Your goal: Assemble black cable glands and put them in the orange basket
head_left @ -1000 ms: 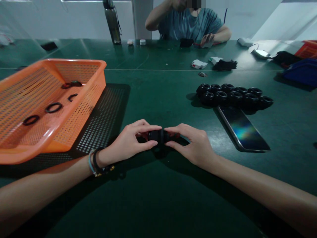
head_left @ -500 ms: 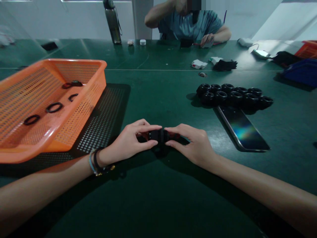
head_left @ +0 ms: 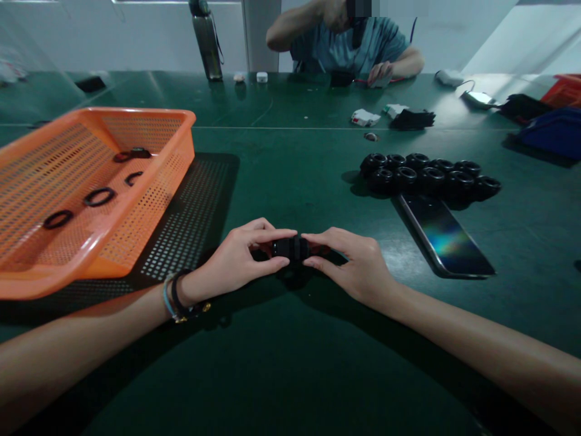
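Between my two hands, low over the green table (head_left: pixel 290 363), is a small black cylindrical part (head_left: pixel 293 248) with a raised band round its middle. My left hand (head_left: pixel 245 251) pinches its left end between thumb and fingers; a blue and a black bracelet circle that wrist. On the other end, the thumb and fingertips of my right hand (head_left: pixel 351 260) are closed. Whether it is one piece or two pressed together I cannot tell. Several black rings, one of them a ring (head_left: pixel 100 196), lie in the orange perforated basket (head_left: pixel 154 200) at the left.
Rows of several black round parts (head_left: pixel 431 175) stand at the right, touching a phone (head_left: pixel 447 236). Across the table sits a person (head_left: pixel 345 48), near small white packets (head_left: pixel 365 118). A bottle (head_left: pixel 207 48) stands at the back; a blue bin (head_left: pixel 554 133) is far right.
My hands and the black part stay in the same place. Across the table, the person's head and raised arm have shifted very slightly.
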### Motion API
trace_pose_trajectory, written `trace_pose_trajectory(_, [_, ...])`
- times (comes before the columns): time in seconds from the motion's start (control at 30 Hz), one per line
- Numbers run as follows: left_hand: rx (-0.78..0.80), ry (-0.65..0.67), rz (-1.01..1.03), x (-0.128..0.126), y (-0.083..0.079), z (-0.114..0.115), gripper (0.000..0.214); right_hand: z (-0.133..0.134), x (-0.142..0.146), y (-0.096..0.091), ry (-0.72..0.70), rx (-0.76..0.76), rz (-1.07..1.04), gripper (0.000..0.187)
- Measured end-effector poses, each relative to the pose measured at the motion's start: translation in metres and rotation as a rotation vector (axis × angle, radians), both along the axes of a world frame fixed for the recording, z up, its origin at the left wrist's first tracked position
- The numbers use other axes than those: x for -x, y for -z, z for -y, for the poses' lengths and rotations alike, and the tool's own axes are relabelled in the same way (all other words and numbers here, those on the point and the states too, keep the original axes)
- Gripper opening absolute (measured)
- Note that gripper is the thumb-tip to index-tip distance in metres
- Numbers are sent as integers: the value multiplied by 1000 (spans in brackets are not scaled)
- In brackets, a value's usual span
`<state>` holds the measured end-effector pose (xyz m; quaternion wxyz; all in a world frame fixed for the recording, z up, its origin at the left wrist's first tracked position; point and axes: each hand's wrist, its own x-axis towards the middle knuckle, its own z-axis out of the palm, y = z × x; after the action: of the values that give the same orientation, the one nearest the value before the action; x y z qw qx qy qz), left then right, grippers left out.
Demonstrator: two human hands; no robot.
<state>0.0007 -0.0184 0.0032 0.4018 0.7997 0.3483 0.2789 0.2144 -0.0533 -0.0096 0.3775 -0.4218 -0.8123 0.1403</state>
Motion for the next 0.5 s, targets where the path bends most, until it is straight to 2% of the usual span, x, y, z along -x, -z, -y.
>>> trace_pose_trajectory(0.3, [11, -1, 2, -1, 0, -1, 34, 0, 0, -1, -39, 11, -23, 24])
trace_pose_trajectory(0.5, [-1, 2, -1, -1, 0, 0, 33, 0, 1, -1, 13, -8, -15, 23])
